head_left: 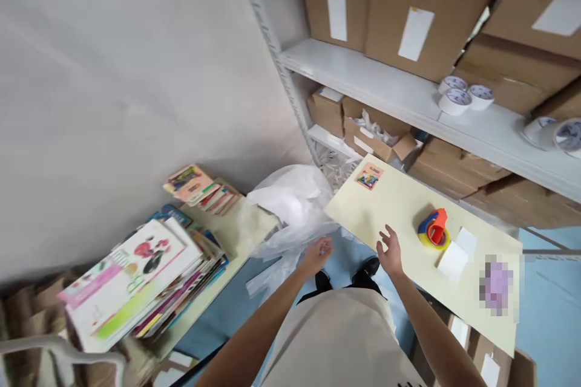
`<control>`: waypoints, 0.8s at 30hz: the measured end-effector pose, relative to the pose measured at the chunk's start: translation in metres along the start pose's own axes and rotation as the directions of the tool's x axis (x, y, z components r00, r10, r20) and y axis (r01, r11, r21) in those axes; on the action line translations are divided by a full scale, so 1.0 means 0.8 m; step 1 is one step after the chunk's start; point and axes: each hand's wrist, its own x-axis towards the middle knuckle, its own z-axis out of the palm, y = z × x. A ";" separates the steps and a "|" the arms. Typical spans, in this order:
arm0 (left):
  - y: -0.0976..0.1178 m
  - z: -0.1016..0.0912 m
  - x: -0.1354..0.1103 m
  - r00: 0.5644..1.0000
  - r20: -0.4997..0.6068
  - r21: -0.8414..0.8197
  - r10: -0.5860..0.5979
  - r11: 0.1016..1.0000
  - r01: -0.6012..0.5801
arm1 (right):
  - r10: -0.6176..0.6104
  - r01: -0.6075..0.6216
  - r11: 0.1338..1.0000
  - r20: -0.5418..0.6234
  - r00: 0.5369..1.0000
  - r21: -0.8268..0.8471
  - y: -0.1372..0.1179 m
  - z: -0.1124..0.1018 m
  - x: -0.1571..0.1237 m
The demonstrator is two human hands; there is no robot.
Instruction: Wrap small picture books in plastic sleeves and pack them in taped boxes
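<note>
Above the floor between two tables, my left hand [316, 258] hangs in the air with loosely curled fingers, and nothing shows in it. My right hand [390, 253] hovers at the near edge of the cream tabletop [399, 211], its fingers spread and holding nothing. A small orange picture booklet [369, 176] lies at that table's far left corner. To the right of my right hand sits a red and blue tape dispenser [434, 230] with a yellow roll. Close beside it are white paper slips [454, 260]. A blurred-out purple item [497, 285] lies farther right.
A second table [222, 227] on the left bears a stack of books [136, 278] and several small booklets [195, 186]. White plastic sheeting [290, 199] bunches between the tables. Shelves behind hold cardboard boxes [422, 24] and white tape rolls [455, 101].
</note>
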 end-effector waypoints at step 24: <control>0.008 -0.153 0.038 0.896 -0.207 0.486 0.392 0.836 -0.254 | 0.029 -0.024 1.000 0.459 0.888 -0.017 -0.126 0.225 0.183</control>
